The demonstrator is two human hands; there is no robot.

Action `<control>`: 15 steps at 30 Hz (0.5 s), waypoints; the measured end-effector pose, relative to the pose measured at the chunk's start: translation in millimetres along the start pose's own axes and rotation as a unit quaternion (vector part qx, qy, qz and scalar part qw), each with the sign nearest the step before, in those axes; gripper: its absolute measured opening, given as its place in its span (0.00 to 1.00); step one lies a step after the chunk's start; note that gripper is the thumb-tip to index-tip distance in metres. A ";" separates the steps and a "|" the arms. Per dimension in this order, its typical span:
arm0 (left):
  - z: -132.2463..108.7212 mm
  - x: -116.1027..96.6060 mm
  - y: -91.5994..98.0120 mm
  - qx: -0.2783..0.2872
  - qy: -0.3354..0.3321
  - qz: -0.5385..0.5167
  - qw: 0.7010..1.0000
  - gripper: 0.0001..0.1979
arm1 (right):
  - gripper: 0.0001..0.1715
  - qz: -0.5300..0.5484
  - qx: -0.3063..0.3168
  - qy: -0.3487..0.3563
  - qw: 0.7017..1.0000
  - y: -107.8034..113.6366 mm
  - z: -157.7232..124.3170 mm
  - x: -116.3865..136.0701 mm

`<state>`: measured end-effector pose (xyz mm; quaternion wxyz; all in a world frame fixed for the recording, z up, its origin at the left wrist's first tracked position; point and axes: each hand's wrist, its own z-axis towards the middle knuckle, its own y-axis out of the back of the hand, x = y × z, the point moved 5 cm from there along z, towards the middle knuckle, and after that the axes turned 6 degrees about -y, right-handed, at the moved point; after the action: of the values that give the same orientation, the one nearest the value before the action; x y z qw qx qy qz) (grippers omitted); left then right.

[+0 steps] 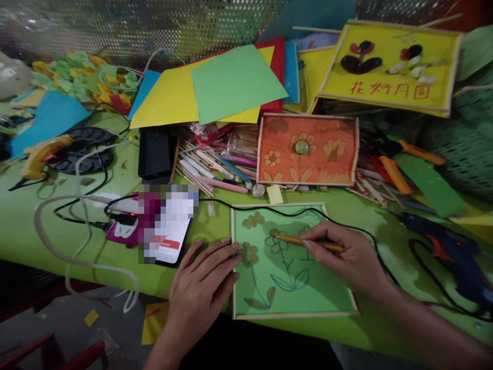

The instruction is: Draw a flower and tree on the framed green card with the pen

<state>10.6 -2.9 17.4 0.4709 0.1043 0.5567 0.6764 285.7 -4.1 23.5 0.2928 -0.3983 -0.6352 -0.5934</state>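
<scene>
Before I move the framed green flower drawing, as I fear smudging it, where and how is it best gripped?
Probably by the bottom wooden strip, pinched from the near side: it is thin, straight and uncovered, below the flowers, while a black cable runs along the top.

The bench [31,221] is lit dimly and unevenly, a soft shadow is thrown across the green board [277,303] beneath the right hand [348,254], the phone [173,249] is partly masked by coarse pixel blocks, the corners are darkened, and the glue gun [458,257] is rendered soft and stretched near the right edge.
</scene>
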 end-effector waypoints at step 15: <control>-0.5 0.5 0.7 0.005 0.001 0.001 1.000 0.15 | 0.07 0.000 -0.008 -0.025 1.000 0.4 -2.2 -4.4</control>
<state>9.7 -2.8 17.6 0.4693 0.1064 0.5601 0.6744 288.1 -7.0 20.3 0.2739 -0.4149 -0.6378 -0.5883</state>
